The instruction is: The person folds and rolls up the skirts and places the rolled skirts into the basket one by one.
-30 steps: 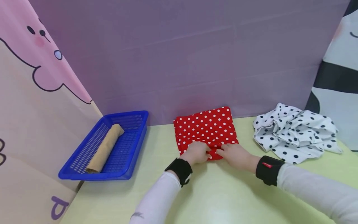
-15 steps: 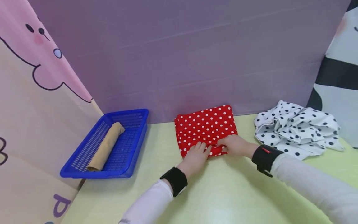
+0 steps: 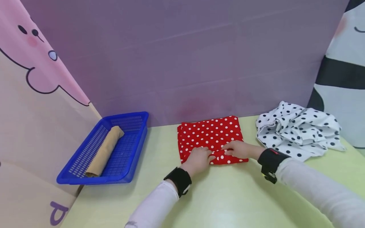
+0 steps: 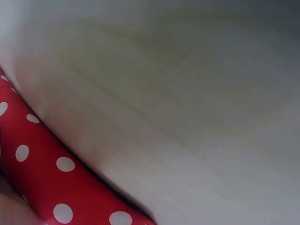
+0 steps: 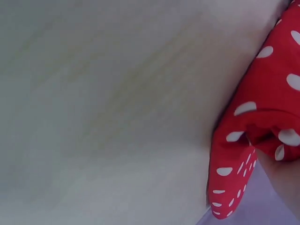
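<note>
A folded red cloth with white dots (image 3: 211, 131) lies on the table by the back wall. Its near edge is turned over into a roll, whose end shows in the right wrist view as a loose curl of cloth (image 5: 272, 84). My left hand (image 3: 197, 160) grips the near edge left of its middle, fingers on top and thumb at the front. To the right, my right hand (image 3: 239, 149) pinches the same rolled edge. The left wrist view shows the dotted edge (image 4: 51, 173) beside a sliver of the left hand (image 4: 16, 208).
At the left stands a blue plastic basket (image 3: 136, 152) with a rolled brown cloth or paper (image 3: 105, 152) inside. A crumpled white cloth with black dots (image 3: 299, 133) lies at the right, near the right forearm. A purple-grey wall sheet (image 3: 182, 63) rises behind the table.
The red cloth's far edge has come nearer to me and its near right corner now shows. My left hand's fingers, flatter half a second ago, are now bent over the edge.
</note>
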`<state>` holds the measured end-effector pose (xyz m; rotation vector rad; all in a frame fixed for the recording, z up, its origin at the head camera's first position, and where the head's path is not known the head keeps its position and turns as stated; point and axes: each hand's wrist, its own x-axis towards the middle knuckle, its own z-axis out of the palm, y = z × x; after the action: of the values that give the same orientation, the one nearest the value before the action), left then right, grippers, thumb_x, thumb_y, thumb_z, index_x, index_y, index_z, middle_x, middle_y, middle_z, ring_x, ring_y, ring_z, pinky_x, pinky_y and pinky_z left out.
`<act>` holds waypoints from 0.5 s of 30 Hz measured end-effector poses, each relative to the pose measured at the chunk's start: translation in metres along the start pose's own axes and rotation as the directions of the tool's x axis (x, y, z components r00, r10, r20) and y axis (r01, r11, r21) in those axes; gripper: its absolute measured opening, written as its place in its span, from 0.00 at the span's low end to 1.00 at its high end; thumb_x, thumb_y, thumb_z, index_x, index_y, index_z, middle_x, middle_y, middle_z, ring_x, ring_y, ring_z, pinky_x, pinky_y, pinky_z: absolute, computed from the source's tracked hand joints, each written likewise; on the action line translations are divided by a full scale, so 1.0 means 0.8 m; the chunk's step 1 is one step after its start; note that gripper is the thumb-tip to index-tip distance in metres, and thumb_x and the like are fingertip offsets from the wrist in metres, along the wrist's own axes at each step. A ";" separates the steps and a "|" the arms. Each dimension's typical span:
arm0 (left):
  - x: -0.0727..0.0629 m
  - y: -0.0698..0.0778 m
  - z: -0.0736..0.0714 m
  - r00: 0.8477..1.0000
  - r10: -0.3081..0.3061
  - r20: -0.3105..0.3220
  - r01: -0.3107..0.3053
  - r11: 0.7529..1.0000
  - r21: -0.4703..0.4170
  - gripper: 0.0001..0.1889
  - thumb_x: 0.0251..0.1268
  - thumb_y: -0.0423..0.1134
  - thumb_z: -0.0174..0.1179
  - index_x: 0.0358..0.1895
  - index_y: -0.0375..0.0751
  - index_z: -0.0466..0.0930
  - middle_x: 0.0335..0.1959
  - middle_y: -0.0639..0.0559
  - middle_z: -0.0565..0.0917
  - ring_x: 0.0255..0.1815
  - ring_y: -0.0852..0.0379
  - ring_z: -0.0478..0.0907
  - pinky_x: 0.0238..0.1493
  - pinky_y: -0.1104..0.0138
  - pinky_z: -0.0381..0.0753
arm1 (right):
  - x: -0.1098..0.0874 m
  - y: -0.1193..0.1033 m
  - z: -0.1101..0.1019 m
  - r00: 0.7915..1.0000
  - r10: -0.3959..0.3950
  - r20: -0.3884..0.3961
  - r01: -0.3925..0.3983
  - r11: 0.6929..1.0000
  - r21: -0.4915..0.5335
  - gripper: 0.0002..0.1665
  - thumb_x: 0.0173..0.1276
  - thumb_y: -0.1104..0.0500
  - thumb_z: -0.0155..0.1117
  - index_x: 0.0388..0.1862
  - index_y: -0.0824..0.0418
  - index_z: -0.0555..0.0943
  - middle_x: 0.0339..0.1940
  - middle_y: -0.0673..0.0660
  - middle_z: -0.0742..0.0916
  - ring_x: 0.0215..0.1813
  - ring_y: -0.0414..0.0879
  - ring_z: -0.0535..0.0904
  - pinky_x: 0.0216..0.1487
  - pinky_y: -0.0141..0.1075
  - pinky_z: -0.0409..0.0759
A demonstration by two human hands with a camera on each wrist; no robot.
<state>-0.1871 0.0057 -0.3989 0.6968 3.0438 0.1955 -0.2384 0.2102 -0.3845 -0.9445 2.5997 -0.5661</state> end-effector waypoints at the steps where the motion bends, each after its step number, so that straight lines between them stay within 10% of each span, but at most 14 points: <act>1: 0.001 -0.001 -0.001 1.000 -0.011 0.001 0.011 1.000 -0.013 0.15 0.66 0.51 0.57 0.47 0.46 0.82 0.35 0.56 0.82 0.39 0.59 0.78 0.51 0.64 0.75 | -0.001 -0.001 0.002 1.000 -0.014 -0.018 0.014 1.000 -0.009 0.22 0.64 0.58 0.63 0.56 0.65 0.78 0.47 0.60 0.84 0.49 0.53 0.78 0.53 0.46 0.78; 5: 0.008 -0.003 -0.001 0.999 -0.047 0.022 0.049 0.996 -0.074 0.13 0.66 0.51 0.56 0.41 0.47 0.83 0.27 0.59 0.80 0.34 0.61 0.77 0.51 0.63 0.75 | -0.009 -0.006 0.014 0.987 -0.124 -0.102 0.099 0.969 -0.225 0.25 0.61 0.60 0.66 0.59 0.61 0.77 0.48 0.61 0.85 0.51 0.56 0.79 0.51 0.46 0.80; 9: 0.015 -0.007 -0.003 0.991 -0.087 0.101 0.107 0.973 -0.205 0.15 0.67 0.50 0.55 0.46 0.46 0.83 0.24 0.57 0.79 0.31 0.62 0.76 0.46 0.67 0.76 | -0.022 -0.017 0.030 0.974 -0.203 -0.101 0.123 0.848 -0.516 0.34 0.57 0.58 0.70 0.64 0.62 0.73 0.53 0.63 0.81 0.56 0.59 0.76 0.53 0.49 0.78; 15: 0.019 -0.014 -0.007 0.969 -0.126 0.214 0.204 0.894 -0.400 0.20 0.68 0.49 0.54 0.58 0.44 0.78 0.43 0.53 0.83 0.45 0.58 0.76 0.53 0.66 0.76 | -0.039 -0.036 0.041 0.969 -0.238 -0.063 0.140 0.745 -0.652 0.39 0.58 0.49 0.69 0.63 0.68 0.70 0.59 0.65 0.78 0.61 0.60 0.74 0.56 0.53 0.76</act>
<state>-0.2058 0.0012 -0.3945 0.3946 2.7244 0.7134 -0.1862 0.2024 -0.3952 -1.4284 2.8968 0.2829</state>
